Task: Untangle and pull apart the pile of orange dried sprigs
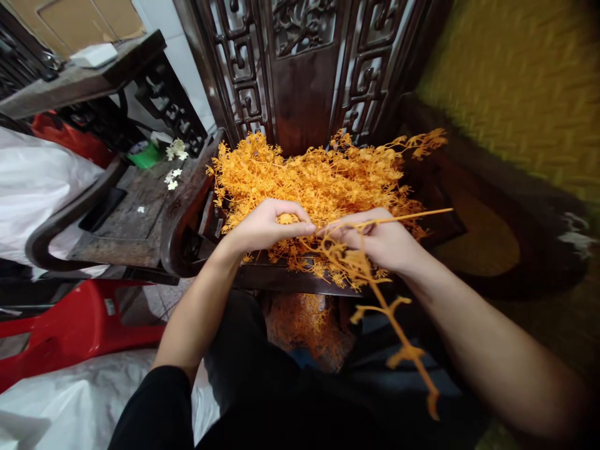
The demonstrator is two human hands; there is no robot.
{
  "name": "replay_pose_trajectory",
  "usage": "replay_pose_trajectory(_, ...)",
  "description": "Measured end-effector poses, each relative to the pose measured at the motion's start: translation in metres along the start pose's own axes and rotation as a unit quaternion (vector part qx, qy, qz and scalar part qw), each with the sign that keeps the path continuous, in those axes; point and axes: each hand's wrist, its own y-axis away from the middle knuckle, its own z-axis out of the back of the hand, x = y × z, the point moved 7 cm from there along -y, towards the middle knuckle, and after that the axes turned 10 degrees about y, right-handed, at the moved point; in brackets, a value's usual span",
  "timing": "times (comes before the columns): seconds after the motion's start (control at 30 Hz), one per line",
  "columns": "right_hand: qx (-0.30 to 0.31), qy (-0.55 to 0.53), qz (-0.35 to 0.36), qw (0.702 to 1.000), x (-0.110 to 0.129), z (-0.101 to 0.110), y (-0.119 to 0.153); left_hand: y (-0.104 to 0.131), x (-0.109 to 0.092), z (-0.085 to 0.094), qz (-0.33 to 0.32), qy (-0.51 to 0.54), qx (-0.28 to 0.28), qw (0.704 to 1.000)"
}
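A heap of orange dried flower sprigs (309, 178) covers the seat of a carved dark wooden chair. Over its front edge, my right hand (375, 234) is closed on an orange stem (398, 337) with side twigs, which hangs down toward my lap; a thin straight stalk also sticks out to the right from this hand. My left hand (276, 224) meets it fingertip to fingertip, thumb and forefinger pinched together at the sprig's fine twigs. What exactly lies in the left pinch is too small to make out.
At the left stands a dark wooden side table (126, 231) with green tape (146, 154) and small white flowers (176, 150). A red plastic stool (89, 325) and white sacks (60, 400) are at lower left. The carved chair back (304, 87) rises behind the heap.
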Motion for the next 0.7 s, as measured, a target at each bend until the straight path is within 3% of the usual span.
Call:
replay_pose_trajectory(0.07,0.046,0.033,0.002,0.998,0.003,-0.013,0.002,0.000,0.001,0.005,-0.022,0.015,-0.069,0.997)
replay_pose_trajectory(0.13,0.045,0.053,0.004,0.998,0.007,-0.024,0.004,0.000,0.001,0.004,-0.035,0.028,-0.117,0.992)
replay_pose_trajectory(0.27,-0.070,0.072,0.019,0.995,0.012,-0.029,0.009,-0.001,0.001,-0.011,-0.018,0.052,-0.154,0.987)
replay_pose_trajectory(0.37,-0.102,0.088,0.044,0.990,0.014,-0.030,0.013,-0.001,0.002,-0.020,0.000,0.070,-0.159,0.985)
replay_pose_trajectory(0.5,-0.089,0.099,0.055,0.990,0.017,-0.031,0.016,0.001,0.003,-0.019,0.006,0.081,-0.159,0.984)
replay_pose_trajectory(0.7,-0.036,0.059,0.021,0.997,0.022,-0.029,0.011,0.009,0.003,-0.007,-0.012,0.075,-0.246,0.966)
